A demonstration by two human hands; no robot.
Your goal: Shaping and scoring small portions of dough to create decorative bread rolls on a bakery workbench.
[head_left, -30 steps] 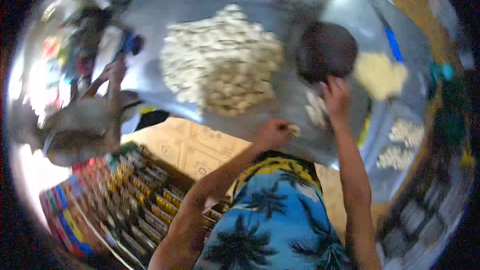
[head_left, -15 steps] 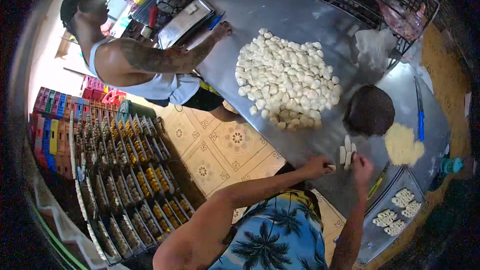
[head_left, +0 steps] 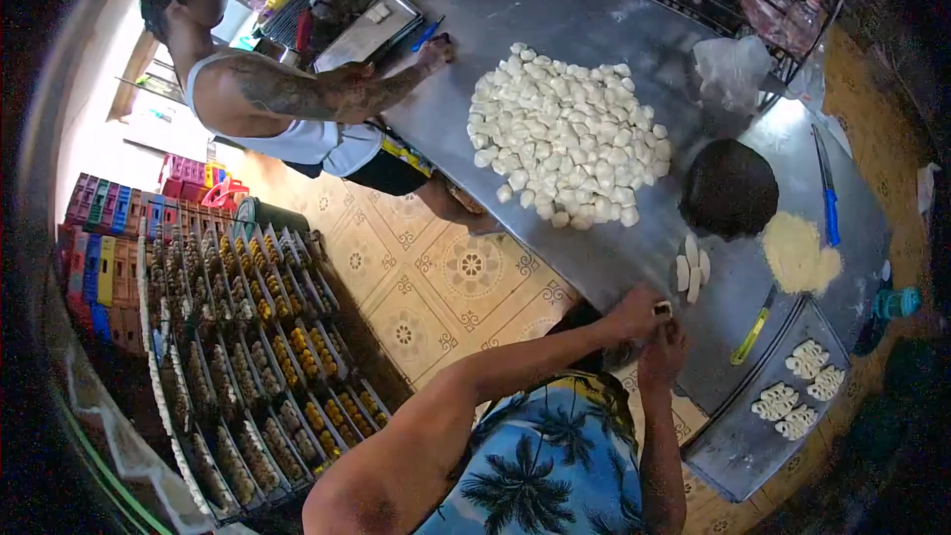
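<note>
At the near edge of the metal table my left hand [head_left: 634, 317] is closed on a small piece of dough [head_left: 663, 307], pale with a dark middle. My right hand [head_left: 662, 355] meets it, fingers pinched against the same piece; the fingers partly hide it. Just beyond my hands lie several pale dough strips [head_left: 692, 269]. Farther off is a big heap of white dough lumps [head_left: 570, 134]. To its right sit a dark brown round mass [head_left: 731, 188] and a patch of pale yellow powder [head_left: 798, 253].
A yellow-handled knife [head_left: 751, 335] and a blue-handled knife [head_left: 830, 213] lie at right. A metal tray [head_left: 733, 456] holds shaped dough pieces [head_left: 799, 391]. Another person [head_left: 267, 99] stands at the table's left side. A rack of filled trays [head_left: 258, 367] stands on the floor at left.
My right hand has moved left and nearer, away from the dough strips, to meet my left hand. The other person's head has turned and shifted slightly right.
</note>
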